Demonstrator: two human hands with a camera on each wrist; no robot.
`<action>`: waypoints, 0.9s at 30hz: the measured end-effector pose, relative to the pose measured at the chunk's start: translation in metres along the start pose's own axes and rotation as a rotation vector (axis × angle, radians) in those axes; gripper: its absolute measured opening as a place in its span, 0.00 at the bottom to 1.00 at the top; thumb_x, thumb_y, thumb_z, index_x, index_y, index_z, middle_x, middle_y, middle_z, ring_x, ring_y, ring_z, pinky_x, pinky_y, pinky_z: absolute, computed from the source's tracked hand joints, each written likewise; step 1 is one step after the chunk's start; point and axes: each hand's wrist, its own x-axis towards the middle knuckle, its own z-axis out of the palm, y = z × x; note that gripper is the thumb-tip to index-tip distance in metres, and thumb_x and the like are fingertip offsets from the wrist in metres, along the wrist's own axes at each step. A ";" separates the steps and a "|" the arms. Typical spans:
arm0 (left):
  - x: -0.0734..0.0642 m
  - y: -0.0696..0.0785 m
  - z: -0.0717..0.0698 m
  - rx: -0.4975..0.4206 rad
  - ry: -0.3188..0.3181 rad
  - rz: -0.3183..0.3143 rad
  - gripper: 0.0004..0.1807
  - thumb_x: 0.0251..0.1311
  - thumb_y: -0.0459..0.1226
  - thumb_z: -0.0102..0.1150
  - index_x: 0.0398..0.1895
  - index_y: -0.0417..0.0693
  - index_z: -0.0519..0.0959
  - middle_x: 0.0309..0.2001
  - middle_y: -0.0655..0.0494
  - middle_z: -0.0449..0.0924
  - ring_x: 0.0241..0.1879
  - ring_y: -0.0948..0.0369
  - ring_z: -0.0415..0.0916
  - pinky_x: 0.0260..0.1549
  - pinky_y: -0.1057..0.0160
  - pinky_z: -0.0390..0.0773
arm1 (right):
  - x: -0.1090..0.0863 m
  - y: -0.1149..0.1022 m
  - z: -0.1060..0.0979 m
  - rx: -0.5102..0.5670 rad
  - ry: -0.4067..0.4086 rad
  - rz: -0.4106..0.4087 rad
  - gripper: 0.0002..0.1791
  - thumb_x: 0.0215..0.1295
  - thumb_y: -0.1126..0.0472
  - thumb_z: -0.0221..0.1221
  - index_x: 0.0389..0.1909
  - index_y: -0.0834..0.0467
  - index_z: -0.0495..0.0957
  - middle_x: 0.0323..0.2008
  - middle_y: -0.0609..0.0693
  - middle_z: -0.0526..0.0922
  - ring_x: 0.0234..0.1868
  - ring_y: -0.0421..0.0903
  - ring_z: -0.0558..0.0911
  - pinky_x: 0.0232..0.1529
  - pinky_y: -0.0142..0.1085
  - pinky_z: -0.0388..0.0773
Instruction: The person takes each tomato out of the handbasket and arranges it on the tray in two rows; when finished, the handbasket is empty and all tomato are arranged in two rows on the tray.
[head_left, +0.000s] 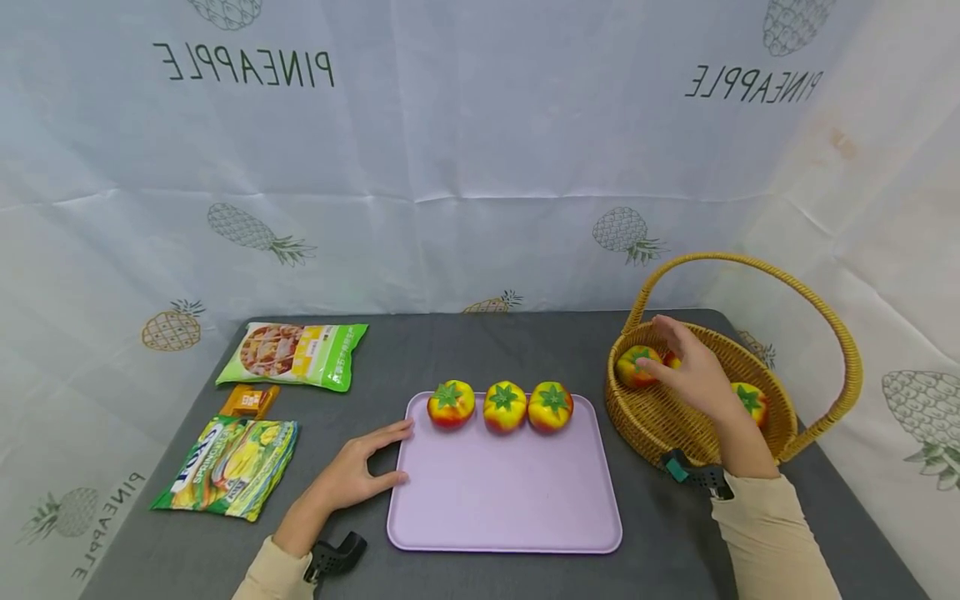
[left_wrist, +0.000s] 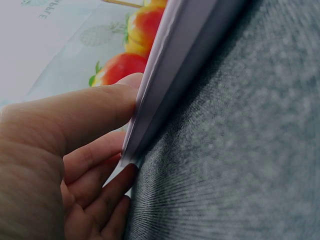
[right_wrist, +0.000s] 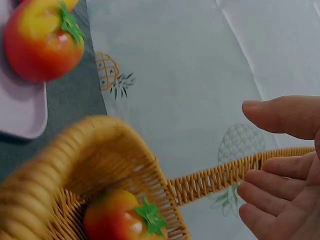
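Observation:
My left hand (head_left: 360, 469) touches the left edge of a lilac tray (head_left: 502, 508) with thumb and fingertips; in the left wrist view the thumb (left_wrist: 100, 112) lies against the tray's rim. Three red-and-yellow tomato-like fruits with green leafy tops stand along the tray's far edge: a left fruit (head_left: 451, 404), a middle fruit (head_left: 505, 407) and a right fruit (head_left: 551, 407). Over a wicker basket (head_left: 637, 425), my right hand (head_left: 693, 371) is spread, holding nothing. Inside are a fruit (head_left: 637, 367) at left, one partly hidden behind the hand, and another fruit (head_left: 752, 403) at right.
At the left of the dark table (head_left: 457, 350) lie a green-and-white food bag (head_left: 292, 354), a small orange packet (head_left: 250, 401) and a green-and-yellow bag (head_left: 232, 467). The basket's tall handle (head_left: 832, 321) arches above it. A pineapple-print cloth (head_left: 480, 150) hangs behind.

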 end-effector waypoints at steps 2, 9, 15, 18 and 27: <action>0.000 0.000 -0.001 -0.002 -0.003 -0.001 0.31 0.52 0.48 0.67 0.62 0.55 0.74 0.65 0.58 0.70 0.64 0.53 0.68 0.57 0.47 0.72 | 0.004 0.001 -0.008 -0.011 -0.041 0.029 0.44 0.65 0.52 0.58 0.72 0.66 0.46 0.70 0.70 0.53 0.69 0.69 0.55 0.65 0.62 0.56; 0.000 0.001 -0.002 0.003 -0.005 -0.002 0.31 0.53 0.49 0.67 0.62 0.54 0.73 0.66 0.58 0.69 0.64 0.53 0.68 0.57 0.46 0.72 | 0.026 0.024 -0.017 -0.051 -0.162 0.087 0.43 0.66 0.52 0.57 0.71 0.69 0.47 0.69 0.70 0.55 0.68 0.69 0.57 0.65 0.62 0.56; 0.000 0.002 -0.001 0.000 -0.018 -0.003 0.31 0.53 0.49 0.67 0.62 0.54 0.73 0.66 0.58 0.69 0.64 0.53 0.68 0.57 0.47 0.71 | 0.037 0.047 -0.009 -0.051 -0.252 0.079 0.38 0.64 0.55 0.59 0.69 0.68 0.55 0.67 0.70 0.60 0.67 0.68 0.60 0.63 0.61 0.59; 0.000 0.002 -0.002 -0.005 -0.022 -0.011 0.31 0.53 0.49 0.66 0.62 0.55 0.73 0.66 0.58 0.69 0.64 0.53 0.68 0.58 0.46 0.71 | 0.039 0.052 -0.004 -0.084 -0.264 0.067 0.39 0.63 0.56 0.60 0.68 0.69 0.56 0.65 0.71 0.62 0.64 0.68 0.63 0.61 0.61 0.62; 0.000 0.001 -0.001 -0.019 -0.027 -0.021 0.31 0.53 0.50 0.66 0.62 0.55 0.73 0.66 0.58 0.69 0.65 0.53 0.67 0.58 0.44 0.70 | 0.042 0.054 0.005 -0.239 -0.266 0.103 0.42 0.57 0.59 0.64 0.66 0.75 0.56 0.57 0.74 0.68 0.48 0.63 0.74 0.47 0.53 0.73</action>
